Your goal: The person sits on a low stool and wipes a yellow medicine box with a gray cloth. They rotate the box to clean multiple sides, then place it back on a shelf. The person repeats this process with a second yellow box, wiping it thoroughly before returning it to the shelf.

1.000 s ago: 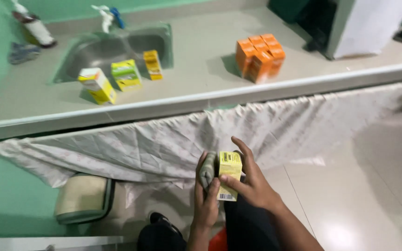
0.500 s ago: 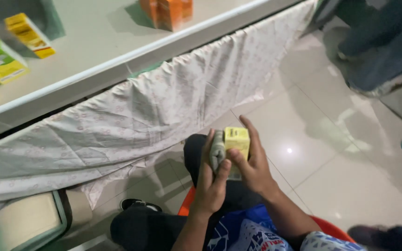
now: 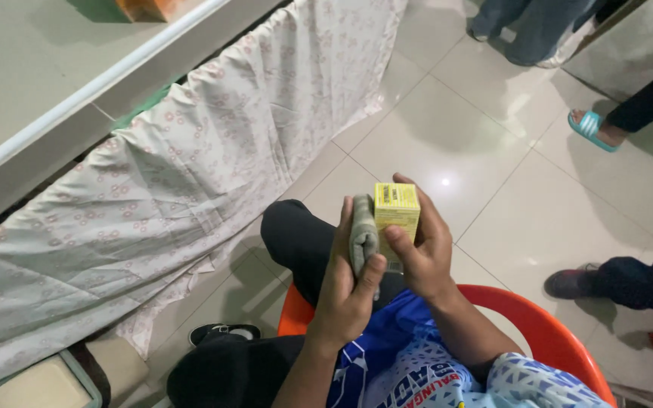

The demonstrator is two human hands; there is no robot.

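Yellow cardboard defines the small box [image 3: 396, 208], held upright above the person's lap. Right hand [image 3: 421, 253] grips it from the right side, fingers wrapped around its front and back faces. Left hand [image 3: 349, 291] is closed on a folded grey cloth [image 3: 362, 238], which is pressed against the box's left face. Both hands sit together, over the black-trousered knee [image 3: 296, 234]. Seat beneath is an orange plastic chair [image 3: 538, 329]. Patterned pale curtain [image 3: 183, 189] hangs from the desk [image 3: 47, 83] edge at upper left. Tiled floor [image 3: 478, 151] lies beyond; other people's feet, one in a light blue sandal [image 3: 589, 128], stand well apart at right.
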